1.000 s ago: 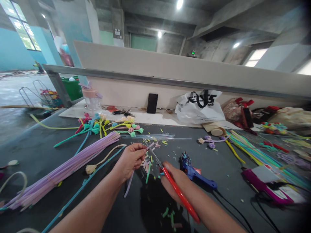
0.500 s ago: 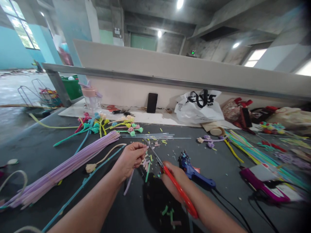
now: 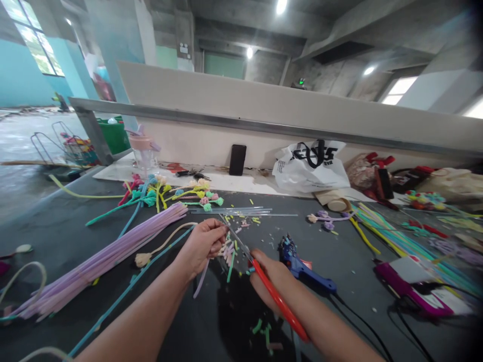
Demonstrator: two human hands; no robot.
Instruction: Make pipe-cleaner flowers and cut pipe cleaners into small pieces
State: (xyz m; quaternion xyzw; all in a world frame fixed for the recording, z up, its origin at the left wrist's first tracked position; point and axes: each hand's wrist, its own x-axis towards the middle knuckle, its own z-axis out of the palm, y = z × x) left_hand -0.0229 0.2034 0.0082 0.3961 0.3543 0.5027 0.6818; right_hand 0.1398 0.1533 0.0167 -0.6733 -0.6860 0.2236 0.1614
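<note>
My left hand (image 3: 207,240) is closed in a pinch on a lilac pipe cleaner (image 3: 201,282), whose tail hangs below the palm. My right hand (image 3: 266,274) grips scissors (image 3: 277,296) with red handles. Their metal blades point away to the upper left and lie right by my left fingertips. The end of the pipe cleaner at the fingertips is too small to make out. Short cut-off bits (image 3: 227,250) in pink and green are scattered under the blades. Left of my left hand lies a bundle of lilac pipe cleaners (image 3: 109,259).
A blue glue gun (image 3: 309,274) with a black cord lies right of my right hand. Coloured pipe cleaner flowers (image 3: 154,193) lie behind the bundle. A phone (image 3: 237,160) leans at the back beside a white bag (image 3: 311,166). A plastic cup (image 3: 145,153) stands back left.
The scissor blades have shifted slightly and look closer together. A small pink tip that showed at my left fingertips is no longer visible. Both hands stay nearly in place.
</note>
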